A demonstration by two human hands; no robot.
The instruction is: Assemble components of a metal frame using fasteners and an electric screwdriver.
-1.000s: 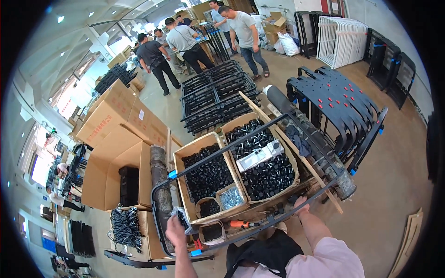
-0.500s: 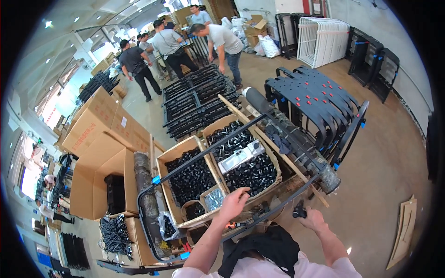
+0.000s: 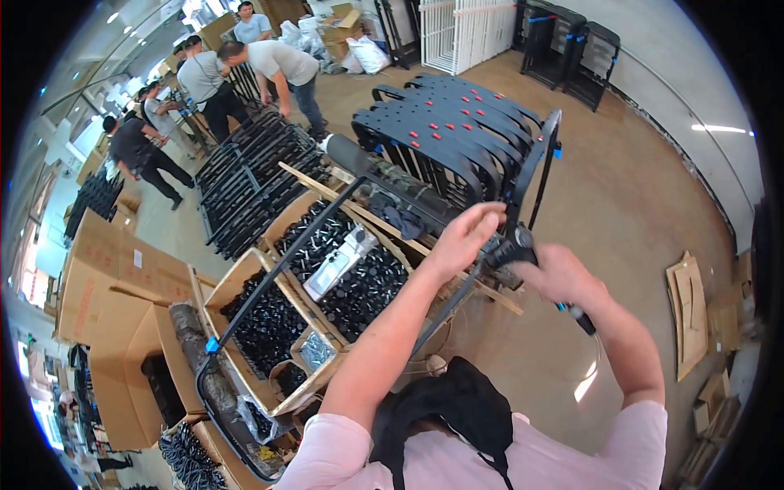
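Note:
My right hand (image 3: 563, 273) is wrapped round a black corded power driver (image 3: 514, 249), its handle end sticking out below the palm. My left hand (image 3: 469, 237) is close beside the driver's head, fingers bent and drawn together; whatever they may pinch is hidden. Both hands are by the right end of a black bent-tube frame (image 3: 314, 233). The frame lies across wooden bins of small black plastic parts (image 3: 371, 298). A silver-grey box-shaped object (image 3: 339, 265) rests on the parts in the right bin. Small silver hardware (image 3: 316, 351) fills a little compartment near me.
Black curved panels with red caps (image 3: 445, 122) stand stacked ahead. A padded roll (image 3: 408, 192) and a wooden strip (image 3: 327, 192) lie beyond the bins. Cardboard boxes (image 3: 122, 261) are on the left. Several people (image 3: 282, 69) work at the far left around stacked black frames (image 3: 253, 171).
My left hand has moved from the edge of the parts bin to the frame's right end. The right hand has raised the driver there too. My view has turned right.

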